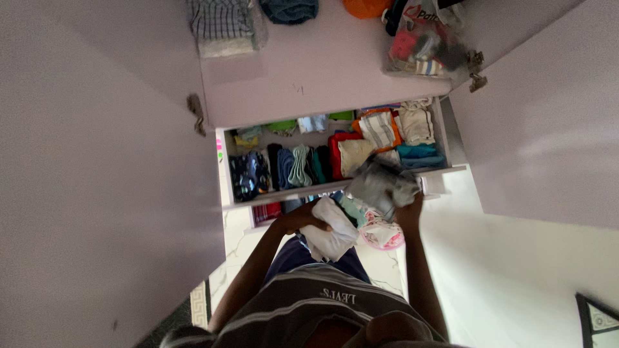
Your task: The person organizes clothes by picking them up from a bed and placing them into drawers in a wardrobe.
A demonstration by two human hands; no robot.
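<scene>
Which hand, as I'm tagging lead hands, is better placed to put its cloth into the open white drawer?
Probably the right hand: its crumpled grey cloth already overlaps the white drawer at its front edge. The left hand holds a folded white cloth lower, short of it.

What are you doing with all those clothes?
A person stands at an open wardrobe drawer packed with folded clothes in many colours. The left hand holds a white folded cloth close to the body. The right hand holds a grey bundled garment up at the drawer's front edge. On the shelf above the drawer lie a checked folded cloth and a clear bag of small items.
</scene>
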